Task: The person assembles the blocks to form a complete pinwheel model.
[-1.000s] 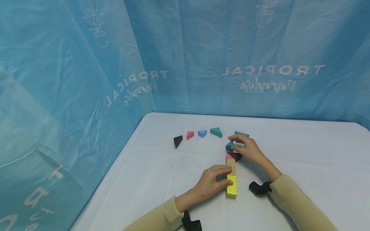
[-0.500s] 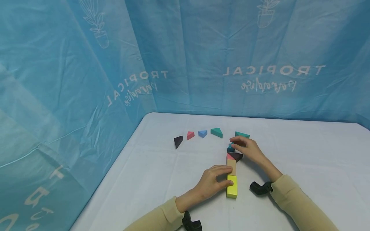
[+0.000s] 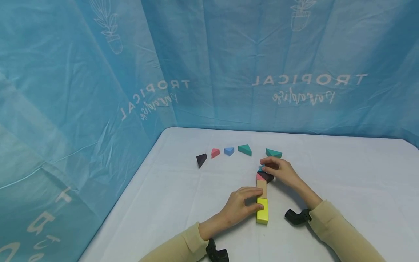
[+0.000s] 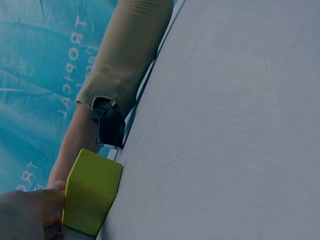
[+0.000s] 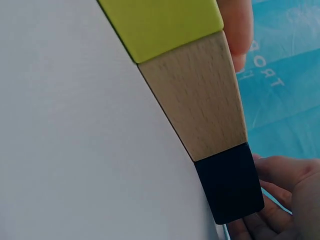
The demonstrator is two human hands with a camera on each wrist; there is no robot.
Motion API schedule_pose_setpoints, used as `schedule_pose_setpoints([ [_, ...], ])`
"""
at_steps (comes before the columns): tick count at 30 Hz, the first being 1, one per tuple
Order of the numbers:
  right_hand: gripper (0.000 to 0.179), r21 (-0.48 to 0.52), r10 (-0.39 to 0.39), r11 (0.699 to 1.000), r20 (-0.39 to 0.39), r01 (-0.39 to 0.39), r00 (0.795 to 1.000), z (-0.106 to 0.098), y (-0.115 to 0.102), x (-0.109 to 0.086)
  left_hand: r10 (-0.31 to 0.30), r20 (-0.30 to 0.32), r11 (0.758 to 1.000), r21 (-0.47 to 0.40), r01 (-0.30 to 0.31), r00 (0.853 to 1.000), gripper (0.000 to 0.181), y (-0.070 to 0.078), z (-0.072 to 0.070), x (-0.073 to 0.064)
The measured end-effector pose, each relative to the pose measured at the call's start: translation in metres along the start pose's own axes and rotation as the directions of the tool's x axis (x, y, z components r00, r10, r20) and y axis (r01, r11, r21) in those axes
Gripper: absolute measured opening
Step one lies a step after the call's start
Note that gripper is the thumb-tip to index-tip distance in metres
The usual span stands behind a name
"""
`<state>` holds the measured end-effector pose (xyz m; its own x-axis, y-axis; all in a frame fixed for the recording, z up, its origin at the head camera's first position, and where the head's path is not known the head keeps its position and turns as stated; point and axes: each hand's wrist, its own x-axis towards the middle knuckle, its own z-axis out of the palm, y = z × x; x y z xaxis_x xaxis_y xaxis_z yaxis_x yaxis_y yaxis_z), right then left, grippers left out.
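Note:
A row of blocks runs away from the person: a yellow block (image 3: 262, 213), a plain wooden block (image 3: 260, 185), then a pink triangular block (image 3: 260, 177) beside a black triangular block (image 3: 267, 177). My left hand (image 3: 240, 205) lies along the row's left side, thumb at the yellow block and fingertips at the wooden one. At the far end my right hand (image 3: 279, 170) pinches a small teal triangular block (image 3: 260, 169) close against the black and pink pair; the fingers partly hide it. The right wrist view shows the wooden block (image 5: 197, 100) tight between its yellow and black neighbours.
Beyond the row lie loose triangular blocks: black (image 3: 201, 160), pink (image 3: 215, 153), blue (image 3: 229, 151), green (image 3: 244, 149) and another green one (image 3: 273, 153). Blue printed cloth (image 3: 212, 72) hangs behind and left of the white table (image 3: 347, 182).
The right hand has brought the teal block slightly right and nearer the person, up to the black and pink blocks. The left hand stays where it was.

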<state>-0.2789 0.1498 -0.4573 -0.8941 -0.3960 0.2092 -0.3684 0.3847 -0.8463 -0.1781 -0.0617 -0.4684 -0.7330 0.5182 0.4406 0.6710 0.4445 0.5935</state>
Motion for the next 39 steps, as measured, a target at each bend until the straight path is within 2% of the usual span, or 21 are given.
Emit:
schedule_pose_setpoints([
  [2, 0.035, -0.001, 0.007, 1.000, 0.004, -0.007, 1.000, 0.000, 0.000, -0.001, 0.000, 0.003, 1.000, -0.002, 0.000, 1.000, 0.044, 0.000, 0.000, 0.000],
  [4, 0.037, -0.001, 0.000, 1.000, -0.001, 0.000, 1.000, 0.000, 0.013, 0.000, 0.002, 0.004, 1.000, -0.005, -0.002, 1.000, 0.044, 0.000, 0.000, 0.000],
  [9, 0.037, -0.012, -0.014, 1.000, -0.009, 0.014, 1.000, 0.002, 0.015, -0.002, 0.003, 0.005, 1.000, -0.010, -0.003, 1.000, 0.044, 0.000, 0.000, 0.000],
  [14, 0.040, -0.029, 0.022, 0.999, -0.020, -0.023, 1.000, 0.000, 0.011, 0.000, 0.002, 0.007, 1.000, -0.008, -0.002, 1.000, 0.044, 0.000, -0.001, 0.001],
  [19, 0.045, -0.032, 0.022, 0.999, -0.121, -0.026, 0.992, -0.014, 0.006, 0.010, -0.005, 0.002, 1.000, -0.006, 0.005, 1.000, 0.044, 0.000, -0.001, 0.001],
  [24, 0.049, -0.096, 0.008, 0.995, -0.256, -0.034, 0.967, -0.032, 0.013, 0.021, 0.001, -0.001, 1.000, 0.007, -0.001, 1.000, 0.044, 0.000, 0.001, -0.001],
  [30, 0.058, -0.142, 0.072, 0.984, -0.224, -0.106, 0.972, -0.034, 0.033, 0.032, -0.001, 0.002, 1.000, -0.001, 0.001, 1.000, 0.044, -0.001, 0.002, -0.002],
  [33, 0.053, -0.152, 0.061, 0.984, -0.212, -0.095, 0.975, -0.031, 0.035, 0.036, 0.005, 0.002, 1.000, -0.003, -0.005, 1.000, 0.045, -0.001, 0.002, -0.001],
  [39, 0.027, -0.201, 0.001, 0.979, -0.213, -0.045, 0.977, -0.027, 0.036, 0.039, 0.005, 0.001, 1.000, 0.004, -0.005, 1.000, 0.044, -0.001, 0.001, 0.000],
])
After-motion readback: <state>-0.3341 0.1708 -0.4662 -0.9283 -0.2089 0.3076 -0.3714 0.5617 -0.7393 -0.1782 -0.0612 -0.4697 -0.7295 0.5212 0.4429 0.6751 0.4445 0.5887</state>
